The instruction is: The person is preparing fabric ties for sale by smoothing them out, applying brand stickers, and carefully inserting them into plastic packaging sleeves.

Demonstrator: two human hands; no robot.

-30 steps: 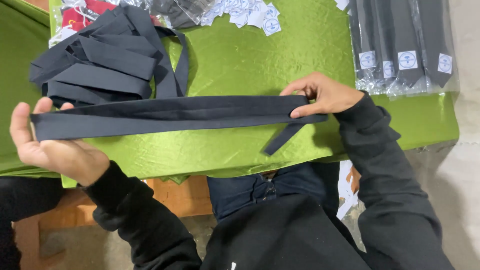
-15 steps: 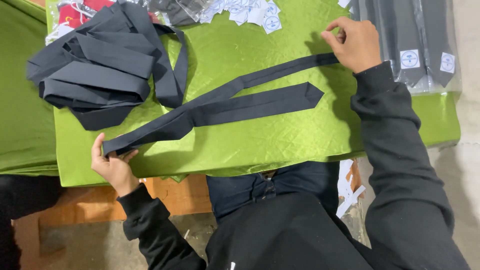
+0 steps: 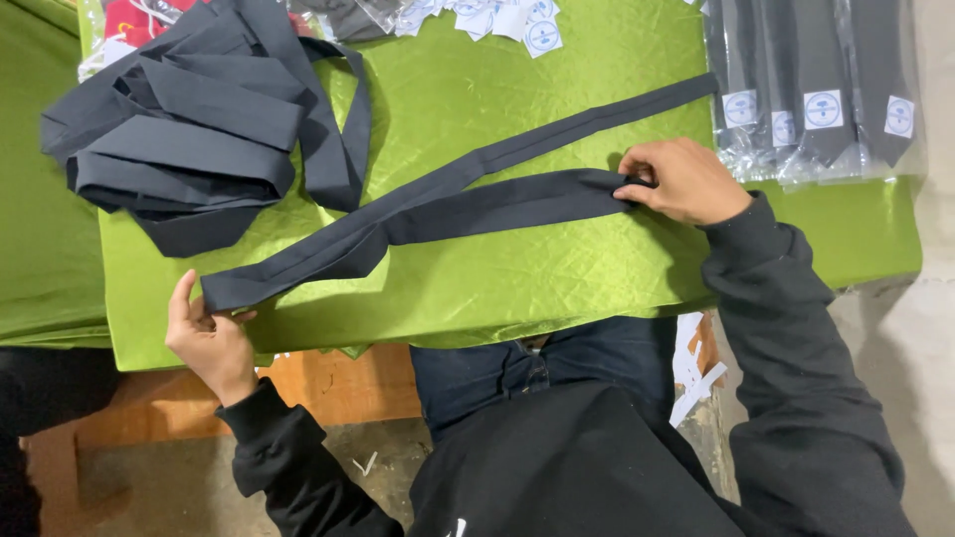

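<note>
Fingers of the left hand (image 3: 209, 343) pinch the folded end of a dark necktie (image 3: 448, 204) at the near left edge of the green satin tablecloth (image 3: 517, 288), thumb on top and the other fingers curled under the cloth. The necktie lies doubled across the table, running up and to the right in two strips. The wide blade ends under the right hand (image 3: 681, 181), whose fingertips are closed down on its tip, pressing it against the cloth. The narrow strip runs on past that hand to touch the stack of bagged neckties (image 3: 816, 89) at the far right, each in clear plastic with a small white label.

At the far left a loose pile of dark neckties (image 3: 189, 129) lies heaped on the cloth, near the held tie but apart from it. White round-printed paper tags (image 3: 497, 20) are scattered along the far edge. Below the table edge show the person's jeans (image 3: 517, 368) and black sleeves.
</note>
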